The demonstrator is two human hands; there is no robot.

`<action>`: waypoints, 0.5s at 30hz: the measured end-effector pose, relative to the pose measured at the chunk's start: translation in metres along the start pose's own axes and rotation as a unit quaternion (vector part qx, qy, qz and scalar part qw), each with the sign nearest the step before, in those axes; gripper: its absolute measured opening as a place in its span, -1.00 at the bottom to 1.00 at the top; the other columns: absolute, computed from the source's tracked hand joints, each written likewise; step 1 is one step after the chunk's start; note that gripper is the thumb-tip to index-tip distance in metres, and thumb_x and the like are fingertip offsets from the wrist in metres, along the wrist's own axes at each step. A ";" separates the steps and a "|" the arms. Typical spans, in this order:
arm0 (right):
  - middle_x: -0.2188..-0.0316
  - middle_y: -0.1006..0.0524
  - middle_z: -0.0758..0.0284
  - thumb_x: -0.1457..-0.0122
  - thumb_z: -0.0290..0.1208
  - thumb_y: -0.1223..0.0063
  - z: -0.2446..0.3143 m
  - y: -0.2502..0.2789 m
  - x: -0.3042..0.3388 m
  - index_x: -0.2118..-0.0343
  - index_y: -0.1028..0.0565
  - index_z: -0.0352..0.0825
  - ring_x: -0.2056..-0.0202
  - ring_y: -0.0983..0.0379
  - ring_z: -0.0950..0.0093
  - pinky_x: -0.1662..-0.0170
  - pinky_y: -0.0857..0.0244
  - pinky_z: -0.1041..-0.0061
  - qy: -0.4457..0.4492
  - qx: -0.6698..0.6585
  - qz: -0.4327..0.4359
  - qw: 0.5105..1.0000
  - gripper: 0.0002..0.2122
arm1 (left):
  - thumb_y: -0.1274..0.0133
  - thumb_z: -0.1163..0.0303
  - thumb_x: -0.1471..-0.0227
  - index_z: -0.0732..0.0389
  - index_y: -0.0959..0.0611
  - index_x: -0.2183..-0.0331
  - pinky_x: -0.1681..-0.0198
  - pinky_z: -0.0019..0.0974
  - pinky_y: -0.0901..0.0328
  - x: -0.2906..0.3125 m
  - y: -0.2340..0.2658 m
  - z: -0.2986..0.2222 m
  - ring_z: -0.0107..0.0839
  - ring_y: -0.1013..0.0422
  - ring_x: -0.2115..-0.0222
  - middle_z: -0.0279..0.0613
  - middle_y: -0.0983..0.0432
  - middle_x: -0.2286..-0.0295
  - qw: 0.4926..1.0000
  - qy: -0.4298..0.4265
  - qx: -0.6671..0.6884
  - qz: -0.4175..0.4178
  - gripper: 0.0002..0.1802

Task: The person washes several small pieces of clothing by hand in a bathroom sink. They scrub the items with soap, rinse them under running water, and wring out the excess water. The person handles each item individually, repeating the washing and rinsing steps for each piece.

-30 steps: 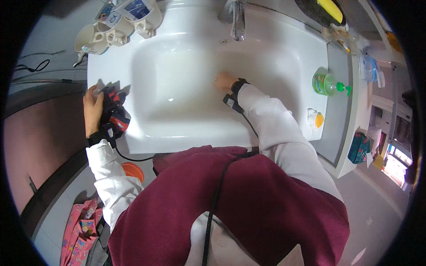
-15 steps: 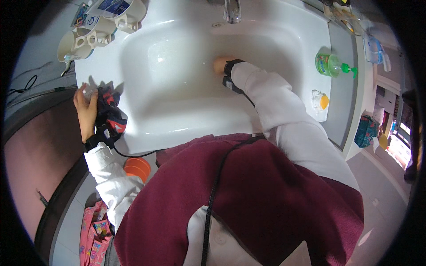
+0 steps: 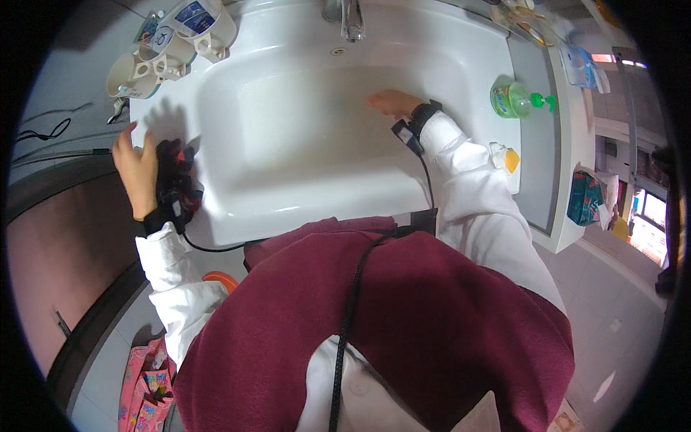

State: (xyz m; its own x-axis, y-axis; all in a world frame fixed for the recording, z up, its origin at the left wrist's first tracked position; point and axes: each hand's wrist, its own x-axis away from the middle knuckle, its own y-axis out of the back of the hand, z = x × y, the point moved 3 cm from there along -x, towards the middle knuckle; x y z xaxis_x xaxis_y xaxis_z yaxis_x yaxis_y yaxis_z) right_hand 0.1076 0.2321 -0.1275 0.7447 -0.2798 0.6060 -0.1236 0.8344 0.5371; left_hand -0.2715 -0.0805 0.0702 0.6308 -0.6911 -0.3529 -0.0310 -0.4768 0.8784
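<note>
White sink (image 3: 237, 209) is taking both hands: right hand (image 3: 392, 103) is lying flat, fingers spread, inside the basin, holding nothing; left hand (image 3: 137, 167) is pressing a dark cloth (image 3: 175, 187) on its left rim.

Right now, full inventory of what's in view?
sink: 1, white, centre
tap: 1, metal, top of sink
mugs: several, cream, sink's top left corner
soap bottle: 1, green, right ledge
small bottle: 1, white with orange cap, right ledge
cloth: 1, dark with red, left rim
apron: 1, maroon, on the person
left hand: on the cloth
right hand: flat in the basin
</note>
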 end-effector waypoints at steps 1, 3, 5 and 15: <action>0.20 -0.41 0.21 -0.11 -0.22 0.26 -0.007 -0.005 0.001 0.16 -0.37 -0.28 0.20 -0.33 0.40 0.15 -0.22 0.36 0.046 0.052 -0.008 0.998 -0.69 | 0.00 0.23 0.06 0.23 -0.44 0.15 0.15 -0.26 -0.19 0.000 -0.001 -0.017 -0.13 -0.30 0.23 0.03 -0.35 0.22 0.999 -0.046 0.012 0.024 -0.58; 0.05 -0.32 0.22 -0.13 -0.17 0.29 -0.024 -0.018 -0.001 0.09 -0.36 -0.26 0.04 -0.25 0.34 0.00 -0.12 0.36 -0.025 0.185 -0.014 0.982 -0.63 | 0.00 0.27 0.06 0.23 -0.44 0.14 0.15 -0.26 -0.20 0.017 -0.014 -0.049 -0.17 -0.34 0.23 0.04 -0.36 0.19 0.983 -0.003 0.147 0.115 -0.59; 0.05 -0.33 0.23 -0.13 -0.14 0.32 -0.031 -0.033 0.003 0.09 -0.37 -0.25 0.04 -0.25 0.31 0.00 -0.12 0.37 -0.125 0.336 0.041 0.933 -0.61 | 0.01 0.25 0.06 0.25 -0.42 0.12 0.12 -0.25 -0.20 0.037 -0.033 -0.083 -0.12 -0.35 0.20 0.09 -0.36 0.17 0.962 -0.083 0.124 0.227 -0.56; -0.05 -0.21 0.26 -0.15 -0.09 0.33 0.089 -0.123 0.028 -0.08 -0.17 -0.16 -0.04 -0.13 0.39 -0.09 0.07 0.44 -0.015 -0.095 0.315 0.944 -0.55 | 0.38 -0.06 -0.08 0.32 -0.20 -0.03 -0.06 -0.33 0.00 0.142 -0.116 -0.149 -0.11 -0.09 -0.03 0.09 -0.13 -0.01 0.685 -0.177 0.162 0.688 -0.32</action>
State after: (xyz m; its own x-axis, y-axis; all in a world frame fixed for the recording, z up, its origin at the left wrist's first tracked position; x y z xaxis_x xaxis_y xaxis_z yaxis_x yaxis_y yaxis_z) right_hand 0.0853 0.0797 -0.1248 0.5427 0.2903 0.7882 -0.4144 0.9088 -0.0494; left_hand -0.0627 -0.0420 -0.0334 -0.3937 -0.6681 0.6314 -0.6134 0.7025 0.3608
